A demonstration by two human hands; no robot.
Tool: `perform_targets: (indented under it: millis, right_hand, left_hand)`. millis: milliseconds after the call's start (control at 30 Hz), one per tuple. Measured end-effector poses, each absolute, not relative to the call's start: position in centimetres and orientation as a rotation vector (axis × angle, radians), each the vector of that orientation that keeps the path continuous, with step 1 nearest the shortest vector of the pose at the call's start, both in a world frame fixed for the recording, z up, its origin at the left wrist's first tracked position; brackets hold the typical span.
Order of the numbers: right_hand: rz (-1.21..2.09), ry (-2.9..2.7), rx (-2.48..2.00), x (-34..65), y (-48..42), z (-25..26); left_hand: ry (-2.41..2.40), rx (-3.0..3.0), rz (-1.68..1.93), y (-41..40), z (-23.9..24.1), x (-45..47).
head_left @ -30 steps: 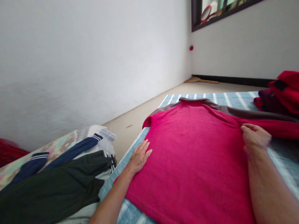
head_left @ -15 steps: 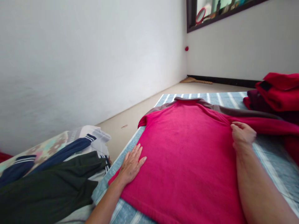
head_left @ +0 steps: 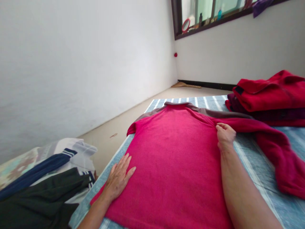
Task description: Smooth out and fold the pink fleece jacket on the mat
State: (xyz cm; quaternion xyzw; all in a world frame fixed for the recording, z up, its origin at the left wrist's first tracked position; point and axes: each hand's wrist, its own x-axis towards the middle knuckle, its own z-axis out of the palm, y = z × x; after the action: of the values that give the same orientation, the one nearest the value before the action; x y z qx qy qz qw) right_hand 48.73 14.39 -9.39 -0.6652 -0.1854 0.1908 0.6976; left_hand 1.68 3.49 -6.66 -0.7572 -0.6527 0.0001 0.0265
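A pink fleece jacket (head_left: pixel 171 159) with grey shoulders and collar lies spread out, its back upward and its collar pointing away from me. My left hand (head_left: pixel 119 176) rests flat on its left side, fingers stretched out. At the right armpit, my right hand (head_left: pixel 226 133) pinches the fabric between thumb and fingers. The right sleeve (head_left: pixel 274 146) runs outward and bends down towards me. Over the far left edge hangs the other sleeve, of which only the upper part shows.
The jacket lies on a blue-and-white striped sheet (head_left: pixel 252 165). Folded red and dark clothes (head_left: pixel 269 95) are stacked at the back right. Loose dark and white clothes (head_left: pixel 43 187) lie at lower left. A broom (head_left: pixel 188 85) is on the floor by the far wall.
The view has turned to the right, so more of the folded stack and the right sleeve shows. Both hands keep about the same places on the jacket.
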Motion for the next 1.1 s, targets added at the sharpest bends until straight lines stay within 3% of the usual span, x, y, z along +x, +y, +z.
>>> perform_targets:
  millis: [300, 733, 1100]
  right_hand:
    - [0.397, -0.443, -1.473, 49.3, 14.9, -9.7]
    - [0.401, -0.486, -1.476, 49.8, 15.3, -10.3]
    - [0.397, -0.487, -1.493, 49.9, 15.5, -10.2]
  left_hand:
    - [-1.983, -2.313, -0.075, 4.0, -6.5, 2.6]
    - [-1.353, -2.728, -0.241, -3.8, -5.6, 17.6]
    - [-1.264, -2.886, -0.161, -5.1, -6.4, 19.7]
